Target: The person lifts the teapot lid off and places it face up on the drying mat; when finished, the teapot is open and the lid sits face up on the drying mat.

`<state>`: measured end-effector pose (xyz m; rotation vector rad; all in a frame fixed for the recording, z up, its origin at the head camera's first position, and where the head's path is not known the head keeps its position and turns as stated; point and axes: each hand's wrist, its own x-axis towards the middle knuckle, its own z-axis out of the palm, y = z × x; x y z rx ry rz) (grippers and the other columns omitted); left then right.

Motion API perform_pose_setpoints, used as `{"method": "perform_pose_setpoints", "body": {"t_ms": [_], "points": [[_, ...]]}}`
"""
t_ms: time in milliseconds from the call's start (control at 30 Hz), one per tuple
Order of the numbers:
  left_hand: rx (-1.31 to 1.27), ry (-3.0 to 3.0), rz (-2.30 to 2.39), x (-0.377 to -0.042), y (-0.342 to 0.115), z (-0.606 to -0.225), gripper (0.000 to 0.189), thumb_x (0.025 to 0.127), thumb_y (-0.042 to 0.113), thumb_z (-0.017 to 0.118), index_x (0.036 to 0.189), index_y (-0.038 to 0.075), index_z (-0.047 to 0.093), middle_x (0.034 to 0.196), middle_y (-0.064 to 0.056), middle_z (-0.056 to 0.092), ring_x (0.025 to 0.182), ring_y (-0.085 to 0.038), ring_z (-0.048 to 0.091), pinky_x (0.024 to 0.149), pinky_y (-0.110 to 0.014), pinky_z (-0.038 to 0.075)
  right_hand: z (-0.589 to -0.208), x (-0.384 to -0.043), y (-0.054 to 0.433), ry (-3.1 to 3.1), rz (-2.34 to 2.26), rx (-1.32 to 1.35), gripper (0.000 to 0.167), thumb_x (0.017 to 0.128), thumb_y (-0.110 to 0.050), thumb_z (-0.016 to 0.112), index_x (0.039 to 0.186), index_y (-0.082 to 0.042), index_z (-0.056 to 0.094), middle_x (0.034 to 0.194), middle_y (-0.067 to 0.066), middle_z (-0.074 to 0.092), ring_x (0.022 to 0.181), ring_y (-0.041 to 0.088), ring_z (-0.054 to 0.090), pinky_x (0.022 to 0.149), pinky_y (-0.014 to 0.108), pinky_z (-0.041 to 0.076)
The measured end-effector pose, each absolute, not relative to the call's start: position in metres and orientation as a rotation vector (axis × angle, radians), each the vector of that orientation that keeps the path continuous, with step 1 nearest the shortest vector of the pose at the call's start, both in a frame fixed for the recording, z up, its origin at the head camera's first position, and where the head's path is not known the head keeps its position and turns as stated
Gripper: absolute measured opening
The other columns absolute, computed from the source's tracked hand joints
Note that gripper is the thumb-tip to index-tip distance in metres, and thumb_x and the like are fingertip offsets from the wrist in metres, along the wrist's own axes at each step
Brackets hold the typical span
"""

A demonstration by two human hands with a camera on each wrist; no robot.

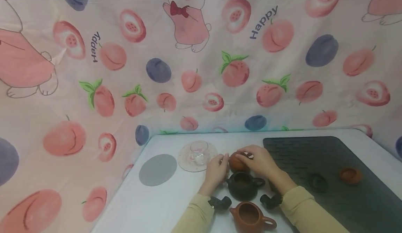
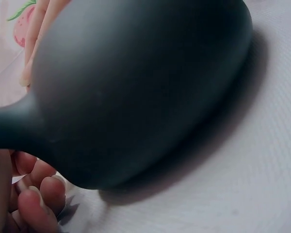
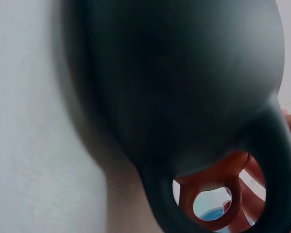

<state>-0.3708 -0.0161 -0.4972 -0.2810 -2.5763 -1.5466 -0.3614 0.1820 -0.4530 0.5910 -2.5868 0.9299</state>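
Observation:
A round brown clay teapot (image 1: 237, 164) stands farthest back in a row of pots on the white table. My right hand (image 1: 259, 160) reaches over its top from the right, thumb and fingers pinching at the lid. Beside the teapot's left side is my left hand (image 1: 216, 172), fingers loosely bent with the tips right at its wall. Just in front, between my wrists, sits a black teapot (image 1: 243, 188) without its lid. It fills much of both wrist views and hides most of the brown one. The brown teapot's handle (image 3: 235, 196) shows through the black teapot's handle (image 3: 281, 170).
Nearest stands a lidless reddish-brown teapot (image 1: 249, 215). A dark tray (image 1: 301, 156) on the right carries a brown lid (image 1: 350, 175) and a black lid (image 1: 317, 182). Back left are a clear glass cup (image 1: 199, 151) on a patterned saucer (image 1: 185, 161) and a grey disc (image 1: 158, 170).

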Motion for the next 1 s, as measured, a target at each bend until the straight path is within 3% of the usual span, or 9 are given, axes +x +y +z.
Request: {"method": "perform_pose_setpoints", "body": {"t_ms": [233,467,700,867,1000], "points": [[-0.257,-2.590,-1.607,-0.369,-0.015,-0.501,0.045,0.108,0.050,0.046,0.083,0.016,0.060,0.065,0.004,0.060,0.046,-0.014,0.052,0.040,-0.028,0.044,-0.452,-0.359,0.184,-2.564,0.977,0.571,0.022,0.096,-0.026,0.076,0.115,-0.015,0.079,0.112,0.003,0.074,0.100,0.025,0.069,0.079,0.044,0.059],[-0.257,-2.569,-1.615,-0.371,-0.016,-0.500,0.046,0.107,0.052,0.045,0.082,0.017,0.060,0.063,0.004,0.060,0.043,-0.014,0.051,0.039,-0.028,0.042,-0.438,-0.359,0.189,-2.555,1.242,0.423,0.033,0.099,-0.037,0.071,0.122,-0.014,0.075,0.121,0.008,0.072,0.109,0.032,0.069,0.075,0.040,0.061],[-0.270,-2.573,-1.621,-0.370,-0.017,-0.496,0.047,0.107,0.053,0.046,0.083,0.016,0.061,0.065,0.005,0.060,0.044,-0.013,0.051,0.040,-0.027,0.042,-0.410,-0.352,0.202,-2.454,1.701,0.312,0.053,0.100,-0.047,0.066,0.134,-0.007,0.066,0.128,0.012,0.068,0.116,0.031,0.065,0.100,0.054,0.050],[-0.262,-2.564,-1.602,-0.369,-0.016,-0.495,0.051,0.107,0.055,0.044,0.084,0.013,0.062,0.064,0.005,0.059,0.044,-0.013,0.050,0.039,-0.027,0.042,-0.402,-0.350,0.211,-2.403,1.916,0.266,0.055,0.103,-0.044,0.062,0.137,-0.001,0.061,0.134,0.013,0.066,0.125,0.029,0.061,0.104,0.048,0.048],[-0.248,-2.569,-1.599,-0.369,-0.016,-0.496,0.051,0.107,0.054,0.043,0.083,0.013,0.061,0.063,0.004,0.058,0.043,-0.013,0.049,0.039,-0.026,0.042,-0.401,-0.350,0.214,-2.435,1.961,0.230,0.051,0.106,-0.040,0.058,0.137,-0.001,0.061,0.135,0.013,0.065,0.129,0.031,0.058,0.106,0.050,0.045]]}}
